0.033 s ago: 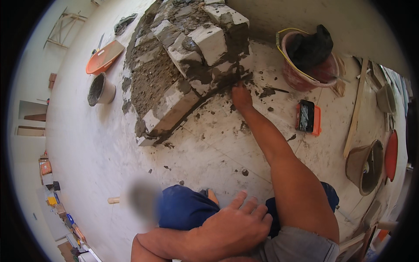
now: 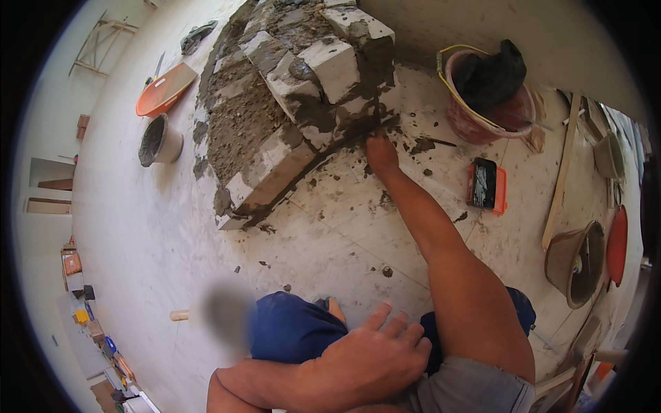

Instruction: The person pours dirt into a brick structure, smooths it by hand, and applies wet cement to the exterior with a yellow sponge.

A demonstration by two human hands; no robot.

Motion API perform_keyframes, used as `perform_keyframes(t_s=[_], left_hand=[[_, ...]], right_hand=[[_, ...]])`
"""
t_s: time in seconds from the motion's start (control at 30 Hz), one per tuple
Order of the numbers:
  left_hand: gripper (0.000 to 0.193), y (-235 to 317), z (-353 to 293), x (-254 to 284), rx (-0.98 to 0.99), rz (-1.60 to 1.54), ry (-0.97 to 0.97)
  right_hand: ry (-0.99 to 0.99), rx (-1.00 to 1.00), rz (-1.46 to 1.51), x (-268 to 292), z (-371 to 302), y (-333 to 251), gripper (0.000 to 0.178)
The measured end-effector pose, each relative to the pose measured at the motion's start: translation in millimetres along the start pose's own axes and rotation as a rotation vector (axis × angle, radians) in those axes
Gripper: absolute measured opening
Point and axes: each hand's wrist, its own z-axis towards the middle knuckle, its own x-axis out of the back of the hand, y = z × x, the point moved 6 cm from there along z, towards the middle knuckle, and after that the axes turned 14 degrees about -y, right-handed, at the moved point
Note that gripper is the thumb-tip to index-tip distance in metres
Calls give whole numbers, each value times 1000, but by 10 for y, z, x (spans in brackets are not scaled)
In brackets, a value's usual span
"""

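My right hand point(image 2: 381, 153) reaches forward to the foot of a stepped structure of white blocks point(image 2: 333, 71) smeared with grey mortar point(image 2: 244, 131). Its fingers are closed at the lower edge of the blocks. A dark narrow shape shows just beyond them, but what they grip is hidden. My left hand point(image 2: 379, 354) hangs in front of my body near my knees, back of the hand up, fingers loosely apart and holding nothing. Crumbs of mortar point(image 2: 387, 272) lie scattered on the pale floor.
A reddish bucket point(image 2: 460, 113) holding a black item stands beyond my right hand, near an orange-and-black case point(image 2: 485, 184). Farther right are a wooden strip point(image 2: 561, 172) and a tipped bucket point(image 2: 559, 265). A grey bucket point(image 2: 169, 146) and an orange basin point(image 2: 169, 88) stand left of the blocks.
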Motion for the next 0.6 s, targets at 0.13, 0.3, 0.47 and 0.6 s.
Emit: perform_keyframes(t_s=[0.13, 0.3, 0.47, 0.6], left_hand=[[19, 4, -45, -14, -12, -13, -4], [20, -18, -16, 82, -32, -32, 11], [21, 16, -48, 8, -23, 0, 25], [22, -8, -68, -14, 20, 10, 65]], right_hand=[[149, -121, 389, -107, -147, 59, 23], [190, -203, 1273, -192, -294, -103, 41], [617, 69, 1049, 831, -523, -1019, 37], [660, 108, 988, 1190, -422, -1178, 29]])
